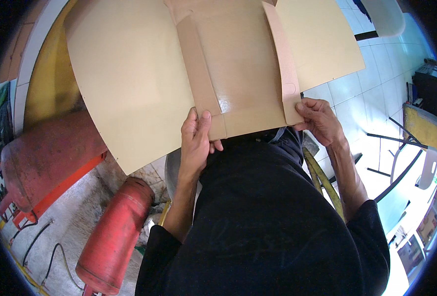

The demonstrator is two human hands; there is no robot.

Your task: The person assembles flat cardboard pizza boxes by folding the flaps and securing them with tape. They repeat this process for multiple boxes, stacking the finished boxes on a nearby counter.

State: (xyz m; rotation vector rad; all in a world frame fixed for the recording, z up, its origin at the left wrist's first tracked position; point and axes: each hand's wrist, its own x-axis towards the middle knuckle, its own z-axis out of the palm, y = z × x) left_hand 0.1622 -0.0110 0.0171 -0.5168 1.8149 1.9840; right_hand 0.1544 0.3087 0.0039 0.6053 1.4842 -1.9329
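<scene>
A brown cardboard piece [238, 64] with folded side flaps lies on a tan tabletop [134, 84] before me, its near edge reaching past the table's edge. My left hand [196, 138] grips its near left corner, thumb on top and fingers partly hidden underneath. At the near right corner, my right hand [319, 121] pinches the lower end of the right flap [283, 64]. That flap stands partly raised, while the left flap [199, 64] lies folded inward.
Below left is a red cylinder [115, 237], with a larger red tank [51, 158] beyond it and hoses on the floor. A yellow surface [51, 84] borders the table's left side. Chairs [416, 148] stand on the tiled floor [376, 89] to the right.
</scene>
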